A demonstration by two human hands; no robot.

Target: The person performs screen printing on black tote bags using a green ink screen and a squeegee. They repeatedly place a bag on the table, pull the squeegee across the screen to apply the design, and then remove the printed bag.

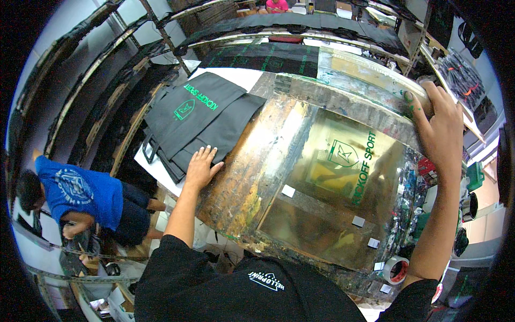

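Note:
My left hand [201,167] lies flat, fingers spread, on the near edge of a stack of black fabric bags [214,118]. The top bag bears a green printed crest and lettering. My right hand [442,121] is wrapped round the near right end of a pale screen-printing frame [375,70], which stands raised at the board's far side. Green ink marks a finger of that hand. Between my arms lies a worn, paint-stained printing board [241,188]. Its glossy brown plate [322,220] carries a green crest and lettering, with several small white tabs around it.
A tape roll [396,270] sits at the board's near right corner. Black printed fabric pieces [257,58] lie behind the board. Metal racks [96,70] with black sheets line the left and back. A person in a blue shirt [80,188] bends at the left; another in pink [277,6] is far back.

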